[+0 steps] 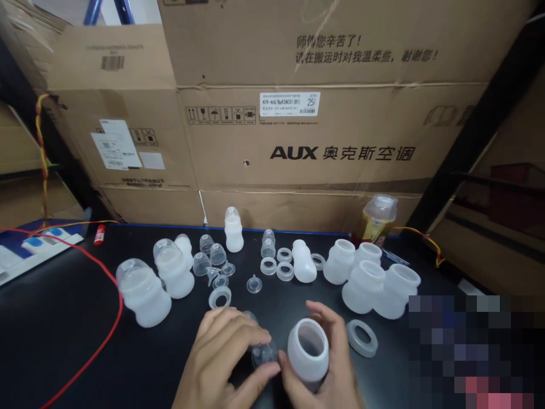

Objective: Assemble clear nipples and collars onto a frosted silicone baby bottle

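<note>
My right hand is wrapped round an open-mouthed frosted baby bottle, its mouth facing up and towards me. Close beside it, my left hand pinches a clear bottle nipple between thumb and fingers; part of it is hidden by the fingers. The nipple and the bottle are apart. A loose screw ring lies right of my right hand. Another ring rests just beyond my left hand, near clear nipples on the black tabletop.
Capped bottles stand at left, uncapped bottles at right. Clear caps, more rings and a small white bottle lie between. A red cable crosses the left side. A large cardboard box walls off the back.
</note>
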`<state>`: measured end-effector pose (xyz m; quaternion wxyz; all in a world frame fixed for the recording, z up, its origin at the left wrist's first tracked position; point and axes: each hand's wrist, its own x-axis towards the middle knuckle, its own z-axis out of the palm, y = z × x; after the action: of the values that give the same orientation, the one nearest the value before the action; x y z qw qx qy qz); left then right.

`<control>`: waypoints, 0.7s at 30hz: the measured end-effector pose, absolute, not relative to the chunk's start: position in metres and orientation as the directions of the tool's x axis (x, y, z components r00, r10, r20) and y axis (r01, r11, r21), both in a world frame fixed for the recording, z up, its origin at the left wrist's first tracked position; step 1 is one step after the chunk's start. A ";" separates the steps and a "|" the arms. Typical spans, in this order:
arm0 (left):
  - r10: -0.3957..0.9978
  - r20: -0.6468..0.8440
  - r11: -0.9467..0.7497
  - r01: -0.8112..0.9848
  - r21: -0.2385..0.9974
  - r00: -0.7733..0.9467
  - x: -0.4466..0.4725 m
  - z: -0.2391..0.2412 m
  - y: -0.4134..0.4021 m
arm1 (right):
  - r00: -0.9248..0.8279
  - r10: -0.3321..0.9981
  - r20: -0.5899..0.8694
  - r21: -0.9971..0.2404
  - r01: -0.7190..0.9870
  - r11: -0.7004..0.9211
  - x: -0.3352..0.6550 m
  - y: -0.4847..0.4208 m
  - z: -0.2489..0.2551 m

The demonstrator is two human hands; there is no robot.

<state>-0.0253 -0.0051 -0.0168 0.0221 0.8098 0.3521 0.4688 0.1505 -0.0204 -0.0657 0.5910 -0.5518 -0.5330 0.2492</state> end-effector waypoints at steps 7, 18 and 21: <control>0.645 0.638 -0.687 0.685 0.242 0.421 -0.026 -0.042 0.002 | 0.322 0.772 0.548 -0.784 0.520 0.339 0.169 -0.017 -0.105; 0.492 0.638 -0.717 0.691 -0.088 0.592 -0.030 -0.042 0.019 | 0.059 0.663 0.746 -0.311 0.912 0.269 0.270 -0.030 -0.085; 0.509 0.687 -0.707 0.707 -0.011 0.520 -0.024 -0.047 0.014 | 0.005 0.717 0.697 -0.258 0.934 0.245 0.275 -0.025 -0.079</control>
<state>-0.0244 0.0138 -0.0470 -0.1460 0.8594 0.3535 0.3394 0.2755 -0.0248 -0.0795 0.3812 -0.5975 -0.6909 -0.1427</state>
